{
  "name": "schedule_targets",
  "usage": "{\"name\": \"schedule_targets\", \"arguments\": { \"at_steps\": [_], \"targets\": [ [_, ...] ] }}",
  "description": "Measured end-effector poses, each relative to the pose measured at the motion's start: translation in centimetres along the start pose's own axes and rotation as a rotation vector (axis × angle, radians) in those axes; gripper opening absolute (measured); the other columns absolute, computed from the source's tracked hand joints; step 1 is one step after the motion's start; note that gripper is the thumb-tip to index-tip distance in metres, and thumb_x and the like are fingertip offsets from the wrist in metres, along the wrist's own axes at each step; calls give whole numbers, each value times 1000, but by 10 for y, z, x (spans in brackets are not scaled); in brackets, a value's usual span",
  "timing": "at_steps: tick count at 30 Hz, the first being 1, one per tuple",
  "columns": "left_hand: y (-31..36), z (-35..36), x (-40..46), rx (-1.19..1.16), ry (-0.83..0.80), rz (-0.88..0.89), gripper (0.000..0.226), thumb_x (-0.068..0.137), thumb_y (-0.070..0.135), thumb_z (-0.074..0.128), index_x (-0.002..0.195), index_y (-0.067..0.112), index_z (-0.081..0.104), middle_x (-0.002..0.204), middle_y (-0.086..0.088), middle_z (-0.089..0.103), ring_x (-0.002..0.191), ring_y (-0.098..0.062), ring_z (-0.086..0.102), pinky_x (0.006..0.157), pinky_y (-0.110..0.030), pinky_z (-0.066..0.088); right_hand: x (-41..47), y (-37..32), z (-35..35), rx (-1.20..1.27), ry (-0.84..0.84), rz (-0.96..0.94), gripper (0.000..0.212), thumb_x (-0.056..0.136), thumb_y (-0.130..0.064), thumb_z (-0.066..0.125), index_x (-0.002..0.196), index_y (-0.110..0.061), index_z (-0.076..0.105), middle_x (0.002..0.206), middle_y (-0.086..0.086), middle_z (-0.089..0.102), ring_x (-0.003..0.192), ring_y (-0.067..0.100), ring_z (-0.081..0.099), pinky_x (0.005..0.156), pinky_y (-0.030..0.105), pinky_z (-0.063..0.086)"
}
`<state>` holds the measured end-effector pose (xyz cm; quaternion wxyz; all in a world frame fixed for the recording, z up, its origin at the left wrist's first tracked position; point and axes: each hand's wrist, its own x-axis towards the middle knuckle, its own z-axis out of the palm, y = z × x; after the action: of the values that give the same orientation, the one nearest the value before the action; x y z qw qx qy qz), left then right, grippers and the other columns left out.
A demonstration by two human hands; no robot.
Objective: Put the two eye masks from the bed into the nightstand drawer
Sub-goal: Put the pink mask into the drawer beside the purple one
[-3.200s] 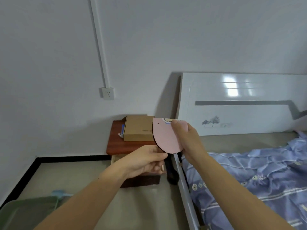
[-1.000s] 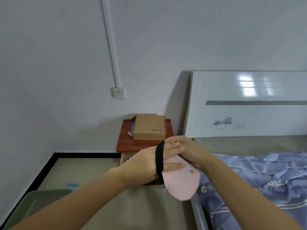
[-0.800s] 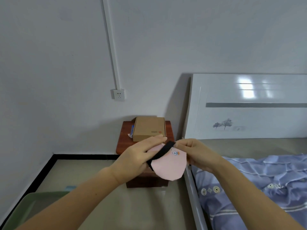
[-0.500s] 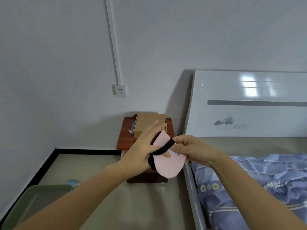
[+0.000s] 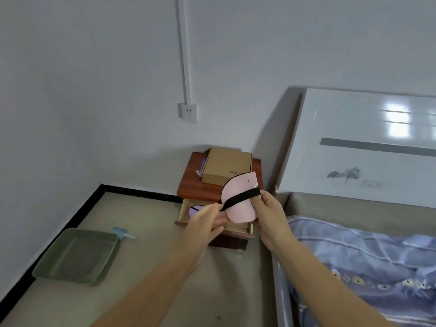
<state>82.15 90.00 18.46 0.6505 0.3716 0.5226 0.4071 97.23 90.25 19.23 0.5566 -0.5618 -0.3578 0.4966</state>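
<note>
At the far left, on the floor well apart from both sets of fingers, a green tray (image 5: 75,256) is seen, with a small blue object (image 5: 121,233) lying just beside its far corner. A white wall socket (image 5: 188,112) is mounted on the wall above, fed by a conduit running upward.

Further right, the nightstand (image 5: 203,185) is seen with a cardboard box (image 5: 225,167) resting on its top. Its drawer (image 5: 182,212) is pulled open, and a purple eye mask (image 5: 195,210) is lying inside it, just left of the left hand's fingertips.

The left hand (image 5: 205,221) is held over the open drawer; its fingers (image 5: 218,217) are closed on the lower left end of the black strap (image 5: 240,198) and the edge of the pink eye mask (image 5: 238,201). The pink eye mask is held folded in the air above the drawer, between the two hands, with the strap stretched diagonally across it.

The right hand (image 5: 269,211) is closed on the mask's right edge, where the strap's upper end is pinched by thumb and fingers.

To the right of the right hand, a blue patterned quilt (image 5: 365,260) is spread on the bed (image 5: 279,298), and a white headboard (image 5: 368,149) is standing against the wall.
</note>
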Motion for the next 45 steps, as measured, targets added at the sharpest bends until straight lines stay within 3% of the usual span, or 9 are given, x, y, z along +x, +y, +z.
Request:
{"name": "schedule_targets", "arguments": {
  "at_steps": [4,8,13,18,21,27,35,39,45],
  "targets": [
    [-1,1,21,-3,112,51,14,88,22,60,82,12,53,95,-10,64,87,-21,66,66,-30,59,12,23,-7,-79,-121,113,17,95,-25,47,108,-19,57,110,8,65,103,26,63,80,41,58],
    [-15,-6,50,101,56,30,25,86,12,63,110,7,55,101,-8,63,89,-22,63,70,-35,58,30,47,-11,38,-166,311,33,87,-9,43,119,-16,53,115,11,62,104,27,62,70,36,58],
    [-58,-28,97,250,34,-105,6,88,6,58,83,5,60,80,-9,62,73,-19,58,59,-26,52,59,87,-16,-243,-182,450,12,92,-21,54,91,-14,64,84,1,70,65,4,69,50,15,50],
    [-100,-52,167,388,-48,-311,19,89,6,57,70,12,56,65,-6,55,50,-12,51,37,-15,40,111,152,-4,-566,-89,504,13,89,-17,58,83,-11,67,76,2,63,69,12,57,56,19,41],
    [-114,-64,228,522,-177,-405,5,88,7,58,83,7,58,62,-5,55,39,-4,51,36,-16,35,158,189,5,-619,-37,635,11,90,-18,56,86,-13,66,70,1,59,61,14,52,52,21,41],
    [-179,-65,364,687,-94,-391,20,88,8,55,103,-2,62,84,-24,65,65,-31,57,60,-31,42,263,289,12,-674,57,750,13,90,-16,56,96,-8,64,90,13,67,76,22,61,71,33,54],
    [-276,-57,463,682,-8,-525,22,92,16,49,72,14,55,80,-15,60,72,-29,57,67,-37,46,336,387,4,-852,97,687,30,90,-15,48,118,-13,58,100,11,67,92,29,62,84,37,52],
    [-290,-62,466,774,-17,-470,26,91,18,49,110,3,60,109,-21,65,98,-36,61,81,-43,51,337,401,1,-883,129,680,24,92,-16,46,111,-11,60,94,10,64,78,21,55,71,32,46],
    [-258,-77,422,373,111,-525,14,94,5,42,86,10,52,79,-14,60,58,-21,60,49,-27,56,299,362,-4,-592,261,681,19,96,-23,45,98,-9,57,75,1,62,61,13,59,53,23,45]
  ]
}}
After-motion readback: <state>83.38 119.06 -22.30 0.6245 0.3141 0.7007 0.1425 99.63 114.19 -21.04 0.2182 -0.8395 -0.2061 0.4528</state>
